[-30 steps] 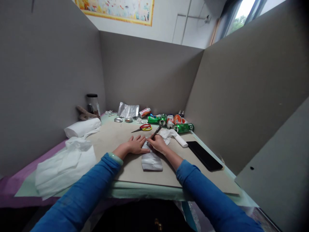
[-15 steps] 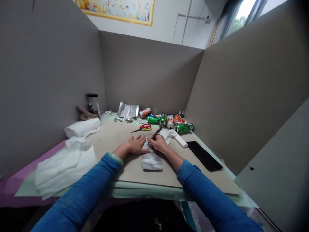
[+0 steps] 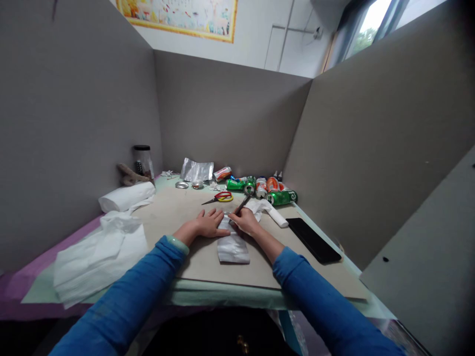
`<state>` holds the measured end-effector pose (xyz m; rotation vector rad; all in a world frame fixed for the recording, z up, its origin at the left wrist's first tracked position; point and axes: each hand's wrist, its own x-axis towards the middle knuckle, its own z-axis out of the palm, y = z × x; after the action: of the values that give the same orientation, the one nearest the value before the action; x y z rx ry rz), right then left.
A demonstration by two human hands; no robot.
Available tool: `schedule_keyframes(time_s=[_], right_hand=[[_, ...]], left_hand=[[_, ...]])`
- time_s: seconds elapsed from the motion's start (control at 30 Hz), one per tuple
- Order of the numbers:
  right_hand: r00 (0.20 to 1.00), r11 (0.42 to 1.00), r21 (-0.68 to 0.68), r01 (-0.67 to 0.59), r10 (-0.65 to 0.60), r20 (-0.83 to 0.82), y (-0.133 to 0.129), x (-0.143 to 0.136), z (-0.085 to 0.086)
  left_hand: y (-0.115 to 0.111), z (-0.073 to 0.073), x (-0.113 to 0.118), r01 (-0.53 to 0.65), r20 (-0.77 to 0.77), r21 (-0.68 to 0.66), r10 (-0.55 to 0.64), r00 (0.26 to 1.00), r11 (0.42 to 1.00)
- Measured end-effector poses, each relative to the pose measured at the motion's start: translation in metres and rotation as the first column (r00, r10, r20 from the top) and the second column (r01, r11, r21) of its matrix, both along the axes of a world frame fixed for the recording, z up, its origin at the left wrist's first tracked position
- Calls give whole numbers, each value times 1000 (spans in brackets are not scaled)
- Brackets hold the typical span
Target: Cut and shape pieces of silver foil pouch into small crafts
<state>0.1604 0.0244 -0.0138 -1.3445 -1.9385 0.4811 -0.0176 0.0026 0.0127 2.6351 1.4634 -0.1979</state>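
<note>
A silvery metal sheet (image 3: 233, 248) lies on the beige board (image 3: 200, 267) in front of me. My left hand (image 3: 208, 224) rests flat with its fingers spread, its thumb over the sheet's left edge. My right hand (image 3: 243, 221) is closed around a dark pen-like tool (image 3: 243, 202), whose lower end points down at the upper part of the sheet; its tip is too small to make out. Behind my hands lie scissors (image 3: 222, 197) with red and yellow handles.
Crushed cans (image 3: 272, 185) and a bent metal sheet (image 3: 196, 170) line the back. White cloth (image 3: 100, 257), a white roll (image 3: 126, 196) and a jar (image 3: 144, 163) are at left. A black phone-like slab (image 3: 313, 241) and a white rolled strip (image 3: 276, 216) lie right.
My right hand and the tool have shifted very slightly to the right over the sheet. My left hand holds its place.
</note>
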Motion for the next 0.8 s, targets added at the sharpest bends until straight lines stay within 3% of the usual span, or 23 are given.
schedule_keyframes(time_s=[0.8], right_hand=[[1000, 1000, 5, 13, -13, -3, 7, 5, -6]], left_hand=[[1, 0, 0, 5, 2, -5, -5, 1000, 1000]])
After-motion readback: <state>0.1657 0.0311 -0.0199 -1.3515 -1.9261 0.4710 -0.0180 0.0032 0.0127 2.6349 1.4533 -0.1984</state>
